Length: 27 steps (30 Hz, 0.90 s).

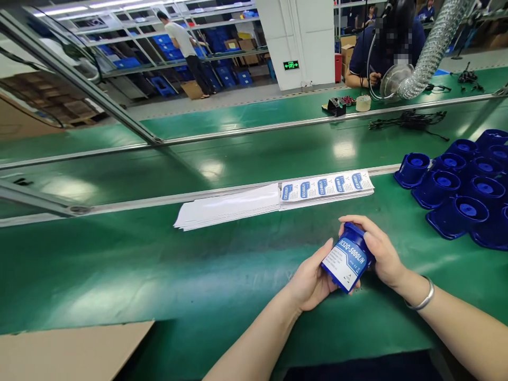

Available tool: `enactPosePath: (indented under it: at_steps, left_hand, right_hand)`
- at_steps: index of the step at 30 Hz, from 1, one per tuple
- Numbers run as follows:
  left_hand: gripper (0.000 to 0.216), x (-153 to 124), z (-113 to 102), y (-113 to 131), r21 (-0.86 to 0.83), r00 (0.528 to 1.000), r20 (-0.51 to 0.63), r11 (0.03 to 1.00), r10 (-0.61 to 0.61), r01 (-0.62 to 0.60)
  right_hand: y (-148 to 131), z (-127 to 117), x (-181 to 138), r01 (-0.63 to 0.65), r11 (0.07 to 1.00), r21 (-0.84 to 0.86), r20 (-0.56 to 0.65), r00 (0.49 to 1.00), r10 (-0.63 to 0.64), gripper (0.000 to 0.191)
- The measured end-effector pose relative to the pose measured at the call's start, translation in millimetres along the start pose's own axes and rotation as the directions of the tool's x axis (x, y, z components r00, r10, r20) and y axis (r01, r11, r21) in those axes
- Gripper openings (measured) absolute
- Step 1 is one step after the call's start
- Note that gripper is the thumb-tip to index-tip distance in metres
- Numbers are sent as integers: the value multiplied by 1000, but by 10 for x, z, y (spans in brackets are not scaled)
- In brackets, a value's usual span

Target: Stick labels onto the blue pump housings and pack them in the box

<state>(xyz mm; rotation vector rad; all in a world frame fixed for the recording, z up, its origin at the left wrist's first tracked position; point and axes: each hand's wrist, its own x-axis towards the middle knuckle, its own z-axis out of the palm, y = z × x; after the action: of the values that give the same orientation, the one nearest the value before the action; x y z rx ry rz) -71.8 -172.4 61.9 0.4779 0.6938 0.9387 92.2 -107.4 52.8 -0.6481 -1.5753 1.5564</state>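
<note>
A blue plastic housing (349, 254) with a white and blue label on its side is held low over the green bench. My left hand (311, 280) cups it from below and the left, thumb against the label. My right hand (379, 248) wraps its top and right side; a silver bangle sits on that wrist. Beyond the hands lies a strip of printed labels (327, 185), with a stack of blank white backing sheets (228, 206) to its left.
Several more blue housings (456, 196) crowd the bench at the right. A green conveyor belt (254, 153) runs past between metal rails. Across it sits another worker (391, 47) beside a silver flexible duct (431, 53). Brown cardboard (71, 352) lies at the near left corner.
</note>
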Motion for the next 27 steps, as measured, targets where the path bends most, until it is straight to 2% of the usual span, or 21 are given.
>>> enactPosePath:
  at_steps: [2, 5, 9, 11, 13, 15, 18, 21, 27]
  left_hand:
    - [53, -15, 0, 4, 44, 998, -53, 999, 17, -15]
    - [48, -37, -13, 3, 93, 993, -109, 995, 46, -36]
    - [41, -61, -26, 9, 135, 989, -100, 986, 110, -96]
    - [38, -74, -23, 24, 223, 981, -91, 963, 173, -149]
    - [37, -87, -18, 51, 381, 966, -77, 903, 247, -200]
    - [38, -96, -13, 80, 562, 949, -65, 797, 309, -221]
    - [39, -99, -12, 107, 747, 934, -80, 641, 347, -174]
    - [44, -92, -7, 94, 813, 928, -100, 567, 359, -132]
    - [68, -53, 39, 1, 834, 880, -88, 518, 467, -191]
  right_hand:
    - [22, 11, -18, 78, 996, -53, -35, 996, -80, 48]
    - [28, 39, -43, 130, 987, -96, -63, 989, -137, 44]
    - [34, 68, -43, 118, 986, -119, -126, 983, -133, 41]
    - [45, 67, -27, 74, 988, -132, -151, 984, -94, 41]
    - [52, 62, -8, 16, 990, -138, -167, 985, -39, 42]
    - [47, 59, 12, -41, 989, -145, -186, 982, 13, 44]
    - [20, 64, 43, -126, 980, -152, -233, 969, 88, 47]
    - [-5, 72, 75, -207, 969, -131, -277, 947, 165, 51]
    - [2, 62, 110, -262, 959, -108, -290, 931, 221, 51]
